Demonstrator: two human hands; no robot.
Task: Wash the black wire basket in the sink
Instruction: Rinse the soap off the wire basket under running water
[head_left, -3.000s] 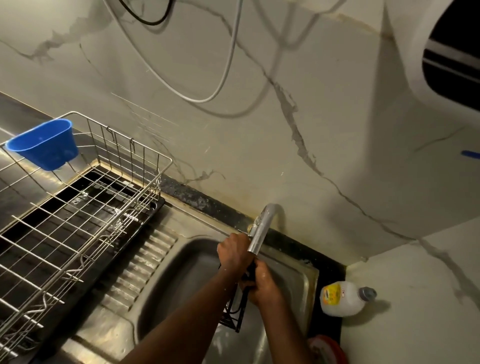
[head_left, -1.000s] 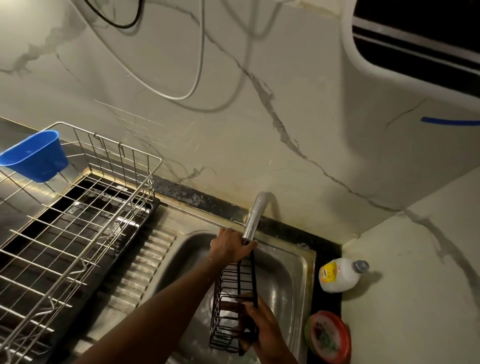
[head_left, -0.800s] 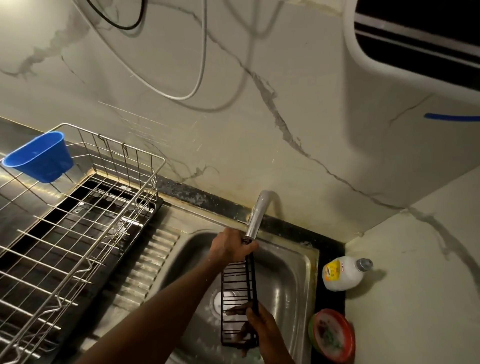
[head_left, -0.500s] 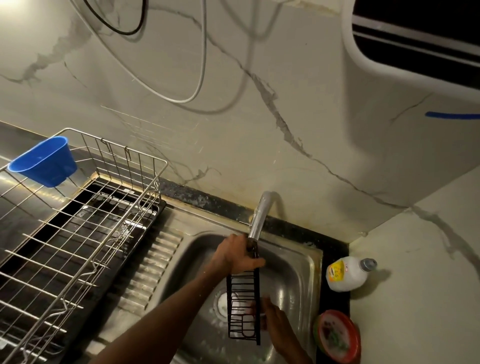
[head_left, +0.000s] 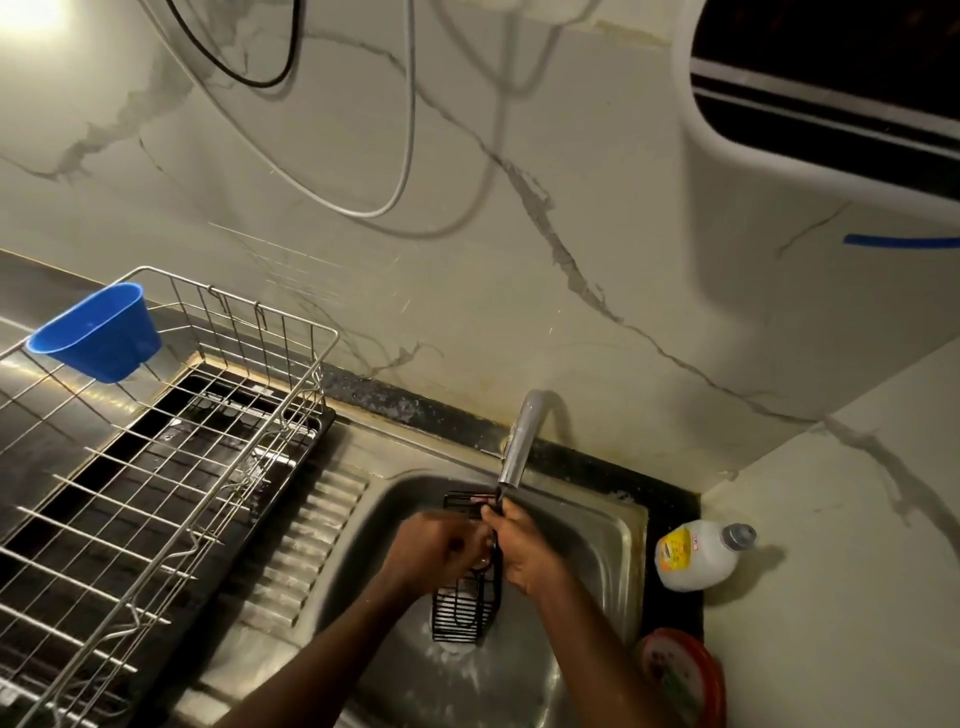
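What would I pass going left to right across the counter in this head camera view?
Blue cup → wire dish rack → left hand → black wire basket → right hand → white bottle.

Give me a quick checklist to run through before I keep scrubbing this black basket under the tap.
1. Basket over the basin: ok. The black wire basket hangs inside the sink, not over the counter.
2. Grip: ok. The right hand holds its long edge; the left hand is on it too, but blurred.
3. Basket under the spout: ok. Its top end sits right below the tap.
4. Water running: cannot tell. No clear stream shows.
5. Soap within reach: ok. The white bottle stands on the ledge right of the sink.
6. Place to drain afterwards: ok. The steel dish rack stands left of the sink.
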